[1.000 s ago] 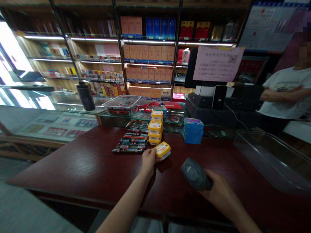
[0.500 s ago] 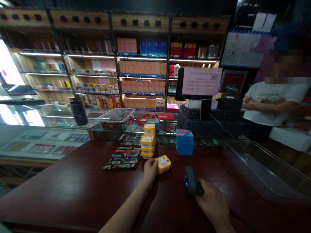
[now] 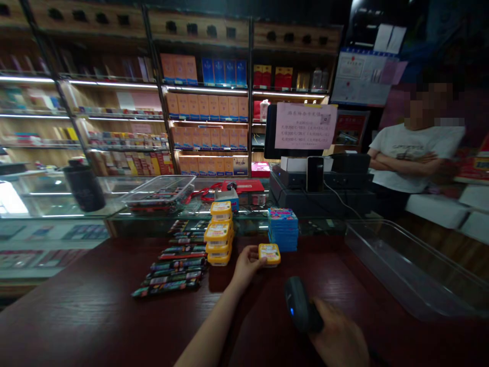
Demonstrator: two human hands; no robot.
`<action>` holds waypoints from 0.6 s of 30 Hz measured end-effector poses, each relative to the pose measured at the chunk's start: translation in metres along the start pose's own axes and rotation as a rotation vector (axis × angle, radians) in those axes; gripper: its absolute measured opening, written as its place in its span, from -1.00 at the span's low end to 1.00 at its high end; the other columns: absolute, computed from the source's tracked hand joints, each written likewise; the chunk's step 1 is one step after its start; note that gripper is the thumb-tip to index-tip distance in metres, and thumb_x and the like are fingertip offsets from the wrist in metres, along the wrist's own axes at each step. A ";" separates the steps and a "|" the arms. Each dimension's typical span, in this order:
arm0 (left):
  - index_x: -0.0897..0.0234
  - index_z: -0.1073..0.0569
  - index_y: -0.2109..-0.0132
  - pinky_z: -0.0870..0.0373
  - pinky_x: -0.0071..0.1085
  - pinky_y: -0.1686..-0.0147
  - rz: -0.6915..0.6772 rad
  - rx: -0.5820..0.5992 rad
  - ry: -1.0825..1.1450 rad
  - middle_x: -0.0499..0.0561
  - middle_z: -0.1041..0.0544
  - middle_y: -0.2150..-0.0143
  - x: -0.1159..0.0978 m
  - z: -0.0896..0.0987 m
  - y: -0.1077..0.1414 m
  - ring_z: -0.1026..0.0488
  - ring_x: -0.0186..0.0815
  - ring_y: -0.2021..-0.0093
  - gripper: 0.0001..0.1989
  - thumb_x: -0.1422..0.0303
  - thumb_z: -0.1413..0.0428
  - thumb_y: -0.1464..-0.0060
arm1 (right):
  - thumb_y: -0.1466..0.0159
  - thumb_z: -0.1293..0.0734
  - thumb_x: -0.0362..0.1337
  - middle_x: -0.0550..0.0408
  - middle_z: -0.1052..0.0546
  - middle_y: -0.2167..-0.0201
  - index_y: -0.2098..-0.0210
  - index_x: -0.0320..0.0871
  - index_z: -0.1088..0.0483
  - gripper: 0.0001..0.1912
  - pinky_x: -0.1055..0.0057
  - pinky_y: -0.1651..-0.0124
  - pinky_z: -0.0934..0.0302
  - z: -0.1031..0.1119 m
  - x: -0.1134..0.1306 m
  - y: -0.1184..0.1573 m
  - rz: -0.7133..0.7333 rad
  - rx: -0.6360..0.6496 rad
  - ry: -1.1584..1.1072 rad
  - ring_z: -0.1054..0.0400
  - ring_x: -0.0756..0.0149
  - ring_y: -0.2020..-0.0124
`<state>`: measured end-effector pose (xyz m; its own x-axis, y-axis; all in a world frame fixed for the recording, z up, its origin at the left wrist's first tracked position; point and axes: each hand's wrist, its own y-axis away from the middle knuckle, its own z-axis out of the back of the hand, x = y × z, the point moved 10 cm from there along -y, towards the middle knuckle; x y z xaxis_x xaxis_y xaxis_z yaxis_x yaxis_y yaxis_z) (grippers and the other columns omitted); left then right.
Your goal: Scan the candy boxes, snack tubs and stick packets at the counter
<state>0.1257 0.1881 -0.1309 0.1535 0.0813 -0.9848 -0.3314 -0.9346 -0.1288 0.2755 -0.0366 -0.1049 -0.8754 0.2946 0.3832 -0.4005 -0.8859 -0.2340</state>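
Note:
My left hand (image 3: 248, 265) grips the left side of a small yellow-lidded tub (image 3: 269, 254) at the middle of the dark red table. Wrapped round the handle of a black barcode scanner (image 3: 300, 303) with a blue light is my right hand (image 3: 338, 331), nearer to me. Left of the tub, several more yellow tubs (image 3: 219, 234) are stacked up. Beside them lie rows of dark, slim packets (image 3: 173, 275). Just behind the held tub stands a pile of flat blue packs (image 3: 282, 230).
A clear plastic bin (image 3: 397, 265) sits on the right. Behind the table are a glass counter, a clear tray (image 3: 160, 191), a black bottle (image 3: 84, 186) and a monitor with a pink notice (image 3: 304, 126). A person (image 3: 416, 153) stands at the right with arms crossed.
My left hand has moved the tub away from the stack, to the right and closer to the blue packs. The scanner stays in my right hand, slightly lower. The view has turned right.

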 end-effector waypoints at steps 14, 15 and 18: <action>0.37 -0.44 0.27 -0.36 -0.50 0.50 0.065 0.138 0.058 -0.03 -0.52 0.50 0.013 -0.074 -0.001 -0.45 -0.39 0.54 -0.65 0.46 -0.31 0.31 | -0.14 -0.20 -0.38 0.15 -0.58 0.28 0.20 -0.03 -0.44 -0.71 0.43 0.23 -0.16 0.017 0.005 0.000 -0.017 -0.060 0.059 -0.45 0.29 0.27; 0.38 -0.45 0.25 -0.37 -0.49 0.48 0.067 0.146 0.059 -0.01 -0.53 0.48 0.014 -0.078 0.000 -0.46 -0.38 0.52 -0.66 0.47 -0.29 0.27 | -0.15 -0.19 -0.38 0.16 -0.58 0.28 0.20 -0.02 -0.44 -0.71 0.43 0.24 -0.16 0.017 0.005 0.001 -0.005 -0.053 0.058 -0.46 0.30 0.28; 0.37 -0.48 0.14 -0.41 -0.42 0.38 -0.002 0.132 -0.013 0.06 -0.55 0.38 0.003 -0.073 0.007 -0.48 -0.33 0.42 -0.67 0.48 -0.21 0.15 | -0.18 -0.16 -0.34 0.16 -0.59 0.26 0.19 0.01 -0.43 -0.71 0.42 0.26 -0.16 0.012 -0.001 0.004 -0.024 -0.028 0.051 -0.46 0.29 0.27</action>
<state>0.1920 0.1570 -0.1263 0.1425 0.0882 -0.9859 -0.4513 -0.8807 -0.1441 0.2781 -0.0446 -0.0951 -0.8779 0.3335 0.3435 -0.4279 -0.8684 -0.2505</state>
